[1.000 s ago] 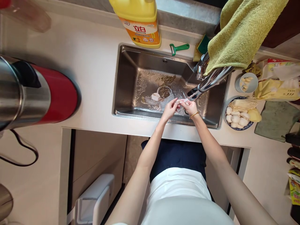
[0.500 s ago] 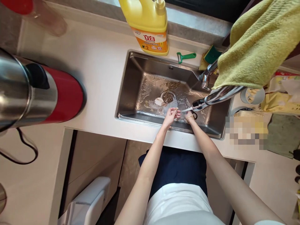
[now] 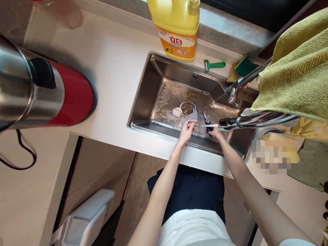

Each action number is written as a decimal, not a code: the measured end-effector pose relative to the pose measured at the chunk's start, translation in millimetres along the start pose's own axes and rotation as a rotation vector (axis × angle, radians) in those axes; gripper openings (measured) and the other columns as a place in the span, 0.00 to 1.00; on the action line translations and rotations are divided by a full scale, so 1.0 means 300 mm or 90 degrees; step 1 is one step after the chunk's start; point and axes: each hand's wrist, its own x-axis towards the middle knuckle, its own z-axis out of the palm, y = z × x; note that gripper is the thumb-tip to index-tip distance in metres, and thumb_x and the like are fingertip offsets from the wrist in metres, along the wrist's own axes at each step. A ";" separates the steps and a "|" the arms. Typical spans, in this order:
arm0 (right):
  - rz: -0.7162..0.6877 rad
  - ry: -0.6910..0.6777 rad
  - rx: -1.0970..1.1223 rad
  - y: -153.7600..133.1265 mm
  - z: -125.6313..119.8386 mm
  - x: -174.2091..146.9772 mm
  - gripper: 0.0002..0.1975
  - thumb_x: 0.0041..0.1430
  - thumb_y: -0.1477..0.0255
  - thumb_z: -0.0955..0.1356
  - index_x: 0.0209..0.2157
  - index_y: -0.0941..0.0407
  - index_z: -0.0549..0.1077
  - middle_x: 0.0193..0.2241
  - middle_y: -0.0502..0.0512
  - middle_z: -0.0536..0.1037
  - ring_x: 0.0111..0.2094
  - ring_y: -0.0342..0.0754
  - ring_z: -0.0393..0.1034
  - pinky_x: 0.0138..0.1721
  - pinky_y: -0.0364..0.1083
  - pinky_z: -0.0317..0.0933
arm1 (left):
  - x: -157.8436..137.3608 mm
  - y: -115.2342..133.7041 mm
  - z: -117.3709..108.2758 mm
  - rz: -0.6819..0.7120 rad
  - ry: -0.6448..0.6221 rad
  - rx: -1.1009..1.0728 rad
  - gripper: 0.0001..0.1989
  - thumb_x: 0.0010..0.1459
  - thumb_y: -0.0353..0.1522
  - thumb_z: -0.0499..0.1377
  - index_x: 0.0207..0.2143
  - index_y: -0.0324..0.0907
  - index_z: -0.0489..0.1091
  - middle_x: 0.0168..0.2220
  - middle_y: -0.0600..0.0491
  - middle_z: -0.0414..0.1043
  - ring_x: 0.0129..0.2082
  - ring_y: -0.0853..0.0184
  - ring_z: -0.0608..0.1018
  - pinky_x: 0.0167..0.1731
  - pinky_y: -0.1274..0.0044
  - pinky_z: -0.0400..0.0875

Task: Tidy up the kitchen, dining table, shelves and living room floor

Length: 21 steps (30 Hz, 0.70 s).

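Over the front part of the steel sink [image 3: 143, 102], my left hand [image 3: 188, 131] is closed in a pinch. A small pale bit shows at its fingertips, too small to name. My right hand [image 3: 214, 132] grips black-handled scissors [image 3: 208, 123], blades pointing away towards the back of the sink. Between the hands runs a thin stream of water from the chrome faucet [image 3: 246, 121]. Just beyond my left hand lies a translucent, whitish sheet-like thing [image 3: 191, 117]. A white piece [image 3: 177, 111] rests beside the drain [image 3: 188, 106], which holds brownish scraps.
Behind the sink stand a yellow detergent bottle [image 3: 176, 34], a green peeler [image 3: 214, 65] and a sponge [image 3: 246, 66]. A yellow-green towel [image 3: 297, 68] drapes over the faucet. A red-and-steel appliance [image 3: 74, 95] is on the left counter. A white bin [image 3: 89, 215] sits below.
The camera view has shifted. My right hand has moved slightly away from my left, and the scissor blades now show clearly. The water still runs.
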 end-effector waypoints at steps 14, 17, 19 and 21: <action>-0.197 -0.108 0.023 -0.057 -0.177 -0.421 0.21 0.58 0.49 0.65 0.34 0.54 0.61 0.33 0.55 0.71 0.35 0.50 0.66 0.37 0.46 0.59 | -0.005 0.062 0.061 0.049 0.042 0.043 0.08 0.63 0.35 0.59 0.37 0.41 0.62 0.28 0.56 0.73 0.26 0.73 0.75 0.30 0.81 0.68; -0.187 -0.099 -0.023 -0.071 -0.180 -0.451 0.20 0.58 0.51 0.66 0.34 0.54 0.61 0.35 0.57 0.73 0.39 0.53 0.69 0.40 0.48 0.59 | -0.010 0.058 0.091 0.061 0.017 0.043 0.08 0.64 0.35 0.57 0.37 0.42 0.61 0.28 0.56 0.73 0.26 0.73 0.74 0.28 0.81 0.66; -0.168 -0.096 -0.030 -0.071 -0.174 -0.461 0.19 0.59 0.51 0.65 0.34 0.54 0.61 0.36 0.57 0.74 0.41 0.55 0.70 0.44 0.50 0.59 | -0.014 0.050 0.101 0.072 0.002 0.052 0.08 0.64 0.36 0.57 0.37 0.42 0.61 0.28 0.56 0.73 0.26 0.73 0.74 0.27 0.81 0.65; -0.151 -0.097 -0.022 -0.069 -0.169 -0.470 0.19 0.59 0.52 0.64 0.34 0.53 0.62 0.36 0.57 0.75 0.43 0.56 0.70 0.49 0.54 0.57 | -0.018 0.041 0.104 0.081 -0.009 0.066 0.09 0.63 0.38 0.57 0.37 0.43 0.61 0.28 0.56 0.73 0.26 0.73 0.74 0.27 0.81 0.65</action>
